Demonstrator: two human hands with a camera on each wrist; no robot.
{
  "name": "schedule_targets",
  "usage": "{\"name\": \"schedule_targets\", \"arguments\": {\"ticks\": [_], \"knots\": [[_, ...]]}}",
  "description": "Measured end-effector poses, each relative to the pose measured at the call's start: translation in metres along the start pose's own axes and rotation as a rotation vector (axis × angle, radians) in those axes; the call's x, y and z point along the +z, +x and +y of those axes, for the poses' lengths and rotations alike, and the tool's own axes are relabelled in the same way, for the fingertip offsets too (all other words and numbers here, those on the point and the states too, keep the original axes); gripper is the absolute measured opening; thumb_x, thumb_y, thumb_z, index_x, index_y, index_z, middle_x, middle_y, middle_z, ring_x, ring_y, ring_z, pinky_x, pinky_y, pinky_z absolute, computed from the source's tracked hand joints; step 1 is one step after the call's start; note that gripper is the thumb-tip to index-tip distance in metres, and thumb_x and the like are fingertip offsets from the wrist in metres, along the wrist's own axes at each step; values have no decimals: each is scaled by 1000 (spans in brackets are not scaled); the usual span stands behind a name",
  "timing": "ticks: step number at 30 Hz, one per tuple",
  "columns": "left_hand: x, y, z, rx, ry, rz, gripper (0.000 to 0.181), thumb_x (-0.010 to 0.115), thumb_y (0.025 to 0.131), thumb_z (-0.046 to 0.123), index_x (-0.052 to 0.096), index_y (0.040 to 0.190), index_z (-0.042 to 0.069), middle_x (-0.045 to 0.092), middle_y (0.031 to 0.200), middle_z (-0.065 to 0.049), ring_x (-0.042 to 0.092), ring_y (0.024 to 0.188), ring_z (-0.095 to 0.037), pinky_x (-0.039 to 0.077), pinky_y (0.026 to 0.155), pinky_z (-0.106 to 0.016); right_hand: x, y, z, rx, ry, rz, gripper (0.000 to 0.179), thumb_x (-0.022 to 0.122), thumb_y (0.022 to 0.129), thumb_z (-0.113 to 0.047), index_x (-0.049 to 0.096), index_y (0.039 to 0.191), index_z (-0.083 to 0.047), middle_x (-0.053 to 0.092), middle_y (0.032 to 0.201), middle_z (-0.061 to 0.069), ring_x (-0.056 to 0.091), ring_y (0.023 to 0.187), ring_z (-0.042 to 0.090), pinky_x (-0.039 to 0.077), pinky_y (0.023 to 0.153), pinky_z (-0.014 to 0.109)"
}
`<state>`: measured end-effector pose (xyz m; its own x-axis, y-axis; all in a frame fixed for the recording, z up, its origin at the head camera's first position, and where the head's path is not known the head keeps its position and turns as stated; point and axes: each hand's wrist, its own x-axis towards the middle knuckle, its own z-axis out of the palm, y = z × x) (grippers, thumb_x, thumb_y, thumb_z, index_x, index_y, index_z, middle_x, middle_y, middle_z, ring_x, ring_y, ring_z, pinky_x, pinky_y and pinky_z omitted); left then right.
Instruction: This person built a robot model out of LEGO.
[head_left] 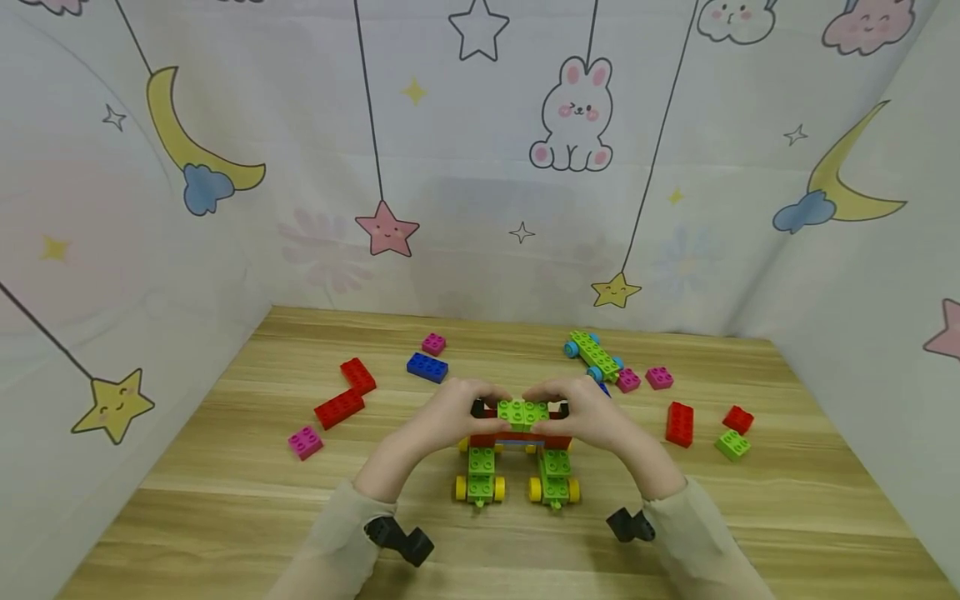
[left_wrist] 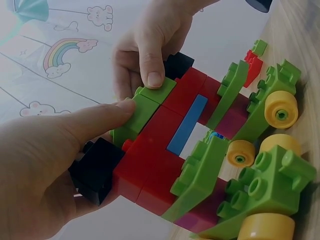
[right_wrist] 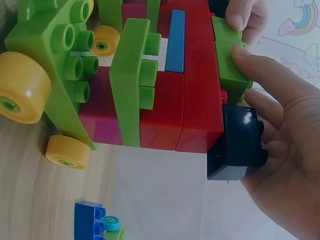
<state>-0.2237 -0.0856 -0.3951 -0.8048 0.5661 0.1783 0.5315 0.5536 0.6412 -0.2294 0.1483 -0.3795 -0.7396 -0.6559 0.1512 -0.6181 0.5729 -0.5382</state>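
Two square lime-green plastic blocks (head_left: 523, 415) are pinched by the thumbs and fingers of the left hand (head_left: 459, 412) and right hand (head_left: 587, 414), atop red plastic bricks (left_wrist: 150, 150); both are best pressed straight down, evenly

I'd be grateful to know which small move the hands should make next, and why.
Probably a gentle downward press on the two lime-green plastic bricks: the left hand and right hand pinch them on top of the long red plastic bricks, and it is hard to tell whether they are fully seated.
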Motion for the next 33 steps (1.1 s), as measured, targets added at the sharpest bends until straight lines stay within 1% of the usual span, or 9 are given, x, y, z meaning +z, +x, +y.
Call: {"name": "schedule_targets", "arguments": {"ticks": [3, 6, 13, 18, 22, 25, 29, 33], "knots": [[0, 0, 0, -2, -8, -3, 31, 74, 88, 22, 71, 115, 7, 72, 99, -4, 64, 85, -16, 50, 70, -21, 0, -1, 1, 2, 0, 4, 35, 74, 87, -15, 69, 119, -2, 71, 116, 12, 67, 102, 25, 57, 84, 39], [1, 0, 0, 2, -9, -3, 31, 74, 88, 22, 71, 116, 7, 72, 98, -4, 64, 85, -17, 49, 70, -21, 0, -2, 0, 3, 5, 6, 35, 74, 87, -15, 69, 119, -1, 71, 116, 13, 67, 103, 26, 57, 84, 42], [2, 0, -1, 18, -9, 7, 31, 74, 88, 22, 71, 115, 7, 72, 98, -3, 63, 84, -12, 50, 70, -20, 0, -2, 1, -10, -2, 9, 36, 75, 86, -14, 68, 118, 1, 71, 116, 13, 67, 104, 28, 56, 86, 46], [2, -1, -3, 28, -3, 17, 32, 74, 88, 22, 71, 115, 7, 72, 101, -4, 64, 87, -13, 51, 73, -21, 2, -3, 3, -14, 3, 26, 35, 75, 87, -17, 69, 118, -1, 71, 116, 12, 67, 105, 27, 56, 86, 42], [1, -2, -3, 33, 5, 21, 32, 74, 88, 23, 71, 116, 7, 72, 103, -5, 64, 89, -15, 51, 75, -22, 4, -4, 6, -21, 34, 44, 36, 74, 87, -18, 69, 119, -3, 71, 117, 12, 67, 107, 28, 57, 87, 40], [1, -2, -3, 36, 8, 20, 32, 74, 88, 23, 71, 116, 7, 72, 105, -5, 65, 91, -18, 52, 76, -24, 6, -5, 8, -32, 47, 62, 37, 75, 87, -19, 68, 119, -1, 71, 116, 13, 66, 108, 29, 57, 86, 39], [0, -1, -2, 39, 11, 21, 33, 74, 88, 22, 71, 116, 6, 72, 106, -6, 65, 93, -20, 55, 79, -31, 7, -6, 12, -47, 28, 100, 38, 76, 86, -20, 68, 118, -1, 72, 114, 12, 67, 106, 28, 57, 86, 38], [-1, -1, -2, 42, 17, 16, 33, 74, 88, 22, 71, 116, 6, 72, 106, -7, 65, 95, -22, 55, 82, -38, 8, -9, 14, -49, 27, 128, 39, 78, 84, -19, 69, 117, -2, 72, 112, 11, 67, 106, 27, 56, 87, 41]]}}
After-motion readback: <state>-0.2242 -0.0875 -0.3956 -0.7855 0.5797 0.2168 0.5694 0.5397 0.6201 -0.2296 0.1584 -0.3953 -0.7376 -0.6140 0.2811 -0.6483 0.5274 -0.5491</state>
